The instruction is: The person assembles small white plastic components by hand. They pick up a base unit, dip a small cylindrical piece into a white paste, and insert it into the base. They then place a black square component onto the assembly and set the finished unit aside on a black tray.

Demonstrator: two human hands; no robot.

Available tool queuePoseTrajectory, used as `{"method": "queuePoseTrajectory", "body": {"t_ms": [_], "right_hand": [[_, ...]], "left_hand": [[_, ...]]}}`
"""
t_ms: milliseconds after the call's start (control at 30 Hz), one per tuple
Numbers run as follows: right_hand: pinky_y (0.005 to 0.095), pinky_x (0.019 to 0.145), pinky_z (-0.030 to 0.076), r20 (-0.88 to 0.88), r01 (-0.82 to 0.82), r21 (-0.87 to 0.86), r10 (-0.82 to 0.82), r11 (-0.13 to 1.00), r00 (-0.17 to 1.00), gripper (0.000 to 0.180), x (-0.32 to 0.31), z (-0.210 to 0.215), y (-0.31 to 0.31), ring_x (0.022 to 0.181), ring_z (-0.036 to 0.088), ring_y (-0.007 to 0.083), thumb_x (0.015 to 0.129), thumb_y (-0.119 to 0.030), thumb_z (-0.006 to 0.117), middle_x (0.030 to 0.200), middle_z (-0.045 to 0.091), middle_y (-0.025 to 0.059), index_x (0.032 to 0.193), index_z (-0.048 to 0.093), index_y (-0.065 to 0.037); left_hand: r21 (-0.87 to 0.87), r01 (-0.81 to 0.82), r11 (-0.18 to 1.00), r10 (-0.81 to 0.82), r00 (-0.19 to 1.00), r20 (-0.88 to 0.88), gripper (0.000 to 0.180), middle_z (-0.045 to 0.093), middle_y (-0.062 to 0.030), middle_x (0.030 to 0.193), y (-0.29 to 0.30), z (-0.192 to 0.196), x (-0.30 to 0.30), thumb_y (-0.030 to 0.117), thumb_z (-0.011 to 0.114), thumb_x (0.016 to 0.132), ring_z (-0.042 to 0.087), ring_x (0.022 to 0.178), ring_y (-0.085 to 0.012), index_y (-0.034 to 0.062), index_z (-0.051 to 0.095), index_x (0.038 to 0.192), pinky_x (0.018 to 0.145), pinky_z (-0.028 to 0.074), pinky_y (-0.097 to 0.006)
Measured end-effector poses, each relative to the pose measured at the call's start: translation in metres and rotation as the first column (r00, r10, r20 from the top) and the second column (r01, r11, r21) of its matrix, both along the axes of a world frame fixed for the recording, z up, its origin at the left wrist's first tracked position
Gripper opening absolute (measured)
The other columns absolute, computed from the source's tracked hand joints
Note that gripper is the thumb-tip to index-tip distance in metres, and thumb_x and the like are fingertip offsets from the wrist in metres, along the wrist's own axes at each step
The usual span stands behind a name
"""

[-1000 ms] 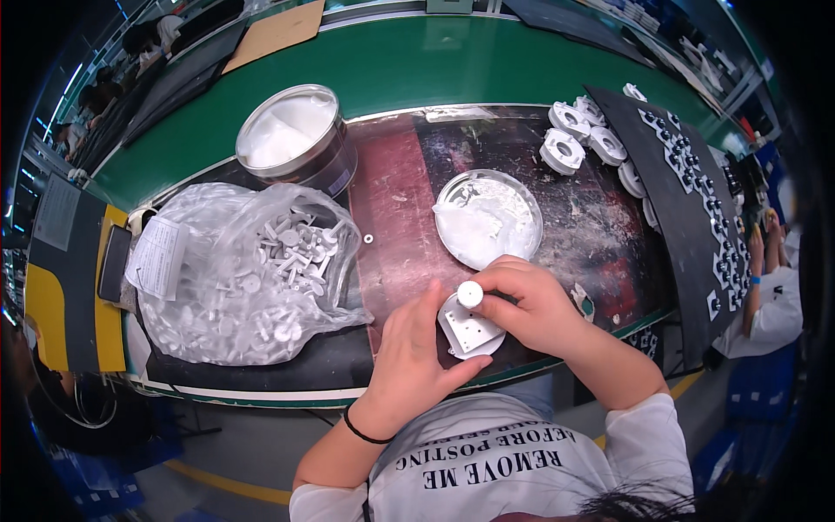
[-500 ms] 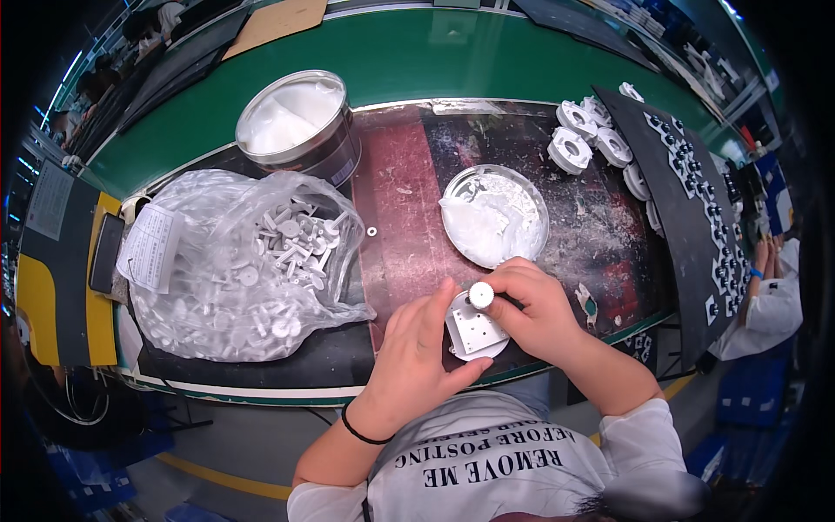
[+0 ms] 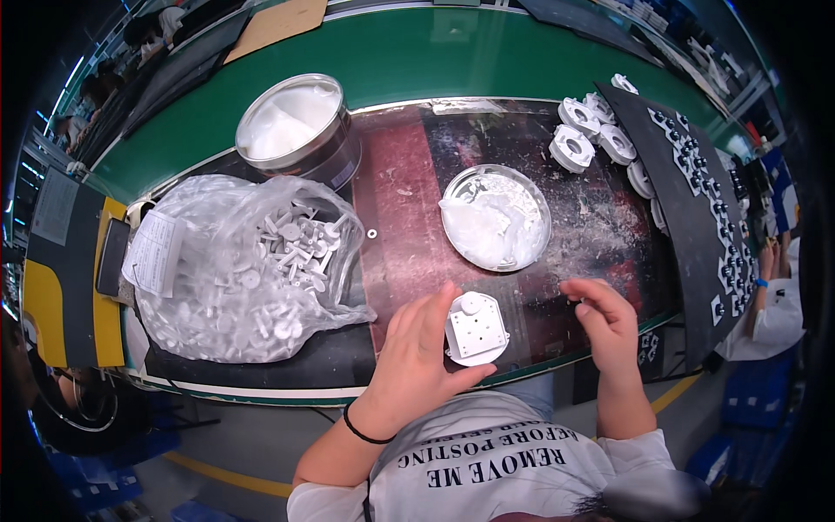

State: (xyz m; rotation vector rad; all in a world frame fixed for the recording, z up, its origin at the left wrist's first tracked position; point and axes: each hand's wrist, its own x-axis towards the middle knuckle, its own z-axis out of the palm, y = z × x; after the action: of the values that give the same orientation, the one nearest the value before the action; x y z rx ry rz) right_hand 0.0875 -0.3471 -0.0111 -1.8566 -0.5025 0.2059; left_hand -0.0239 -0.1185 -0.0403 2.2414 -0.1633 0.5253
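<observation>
My left hand (image 3: pixel 413 348) grips a white plastic housing (image 3: pixel 479 333) at the table's near edge, fingers along its left side and thumb below it. The housing has a rounded outline and a flat plate with several small holes. At its far end sits a round white plastic gear part (image 3: pixel 470 303). To the right, my right hand (image 3: pixel 606 317) is lifted away from the housing, its fingers curled but apart, and nothing shows between them. Beyond both hands lies a round metal dish (image 3: pixel 544 228) with white grease (image 3: pixel 487 228) in it.
A clear plastic bag (image 3: pixel 209 304) of small white stemmed parts (image 3: pixel 300 248) lies left, before a metal tin (image 3: pixel 335 148) of white material. One small white ring (image 3: pixel 372 233) lies mid-table. White round housings (image 3: pixel 571 150) and a black board (image 3: pixel 670 226) with small parts stand right. A person (image 3: pixel 770 304) sits beyond.
My right hand has let go of the round white part and moved right, away from the housing. That part now sits on the housing's far end. My left hand stays in place.
</observation>
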Motion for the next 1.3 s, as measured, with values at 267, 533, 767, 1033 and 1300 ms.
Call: {"method": "queuePoseTrajectory", "body": {"t_ms": [267, 533, 767, 1033, 1300], "right_hand": [[0.0269, 0.078, 0.043, 0.161, 0.106, 0.083, -0.118, 0.991, 0.98, 0.018, 0.016, -0.03, -0.039, 0.088, 0.056, 0.0175, 0.082, 0.006, 0.053, 0.094, 0.062, 0.0102, 0.097, 0.063, 0.004], [0.0291, 0.068, 0.045, 0.265, 0.059, 0.056, -0.072, 0.997, 0.961, 0.013, 0.02, -0.024, -0.037, 0.074, 0.057, 0.0197, 0.077, 0.004, 0.058, 0.08, 0.064, 0.0091, 0.088, 0.066, 0.001], [0.0297, 0.066, 0.045, 0.256, 0.035, 0.095, -0.059, 0.995, 0.965, 0.012, 0.022, -0.023, -0.044, 0.07, 0.059, 0.0197, 0.078, 0.002, 0.059, 0.077, 0.065, 0.0073, 0.087, 0.066, -0.001], [0.0301, 0.066, 0.046, 0.279, 0.02, 0.121, -0.053, 0.992, 0.959, 0.013, 0.02, -0.024, -0.042, 0.071, 0.059, 0.0201, 0.077, 0.002, 0.059, 0.077, 0.065, 0.0076, 0.088, 0.066, -0.001], [0.0299, 0.066, 0.046, 0.27, 0.09, 0.143, -0.127, 0.986, 0.954, 0.014, 0.018, -0.025, -0.044, 0.071, 0.059, 0.0192, 0.077, 0.004, 0.058, 0.077, 0.066, 0.0077, 0.088, 0.066, 0.0]], "left_hand": [[0.11, -0.042, 0.993, 0.038, 0.999, 0.033, 0.1, 0.054, -0.023, 0.117, 0.036, 0.062, 0.075, 0.019, 0.083, 0.061, 0.055, 0.106, -0.0361, -0.0006, 0.024, 0.14, 0.092, 0.043, -0.042], [0.133, -0.463, 0.876, 0.466, 0.885, 0.008, 0.092, 0.059, -0.029, 0.111, 0.107, 0.026, 0.269, 0.032, 0.077, 0.07, 0.06, 0.103, -0.0386, -0.0057, 0.026, 0.136, 0.089, 0.047, -0.038], [0.009, -0.485, 0.875, 0.485, 0.875, 0.008, 0.093, 0.057, -0.0274, 0.115, 0.14, -0.019, 0.311, 0.035, 0.079, 0.069, 0.057, 0.107, -0.0398, -0.0046, 0.028, 0.136, 0.092, 0.045, -0.041], [0.217, -0.306, 0.927, 0.254, 0.938, 0.238, 0.075, 0.048, -0.0245, 0.128, 0.055, 0.037, 0.285, 0.029, 0.076, 0.072, 0.044, 0.121, -0.037, -0.004, 0.041, 0.129, 0.103, 0.035, -0.041], [0.644, 0.215, 0.734, -0.168, 0.976, -0.135, 0.044, 0.057, -0.0146, 0.114, -0.066, 0.048, 0.27, 0.03, 0.072, 0.073, 0.053, 0.11, -0.0314, 0.0043, 0.059, 0.107, 0.089, 0.047, -0.04]]}}
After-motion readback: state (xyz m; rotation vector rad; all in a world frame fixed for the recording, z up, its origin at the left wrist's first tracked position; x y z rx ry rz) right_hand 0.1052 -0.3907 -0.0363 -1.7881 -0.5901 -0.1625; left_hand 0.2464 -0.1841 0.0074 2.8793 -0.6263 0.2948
